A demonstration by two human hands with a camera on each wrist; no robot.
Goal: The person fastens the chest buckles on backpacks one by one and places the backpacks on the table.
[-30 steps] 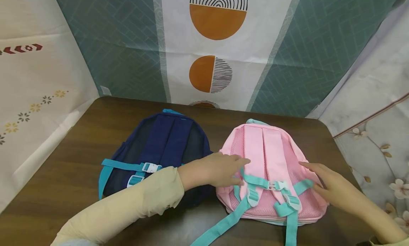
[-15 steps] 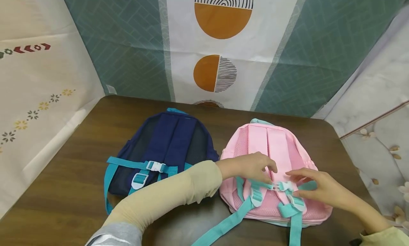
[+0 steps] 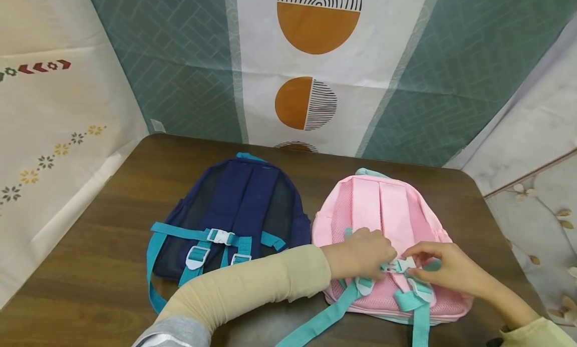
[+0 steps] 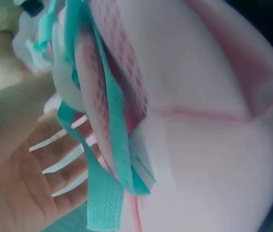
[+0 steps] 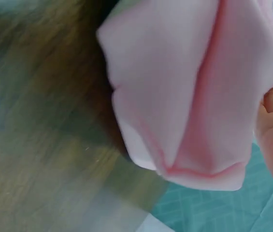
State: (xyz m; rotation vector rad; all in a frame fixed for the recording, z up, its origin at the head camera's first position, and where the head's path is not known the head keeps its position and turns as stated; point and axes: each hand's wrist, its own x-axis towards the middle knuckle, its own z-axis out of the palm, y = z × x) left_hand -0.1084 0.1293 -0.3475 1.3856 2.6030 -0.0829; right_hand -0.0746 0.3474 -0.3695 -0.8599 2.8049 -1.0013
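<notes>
The pink backpack (image 3: 398, 212) lies on the table with its shoulder straps facing up. A teal chest strap with a white side-release buckle (image 3: 398, 265) crosses those straps. My left hand (image 3: 360, 254) grips the strap at the buckle's left side, its fingertips partly hidden in the head view. With thumb and fingers, my right hand (image 3: 451, 269) pinches the buckle's right side. The two halves look joined or nearly so; I cannot tell which. In the left wrist view, a loose teal strap end (image 4: 105, 203) hangs beside my left palm (image 4: 15, 179).
A navy backpack (image 3: 241, 202) with teal straps and its own white buckle (image 3: 220, 236) lies to the left, under my left forearm. Teal strap tails (image 3: 315, 322) run toward the dark wooden table's (image 3: 112, 227) front. Patterned cloths (image 3: 194, 61) hang behind and at both sides.
Both hands have moved in over the pink backpack and come together at its buckle. The left hand has moved right and taken the strap; the right hand has moved left and pinched the buckle.
</notes>
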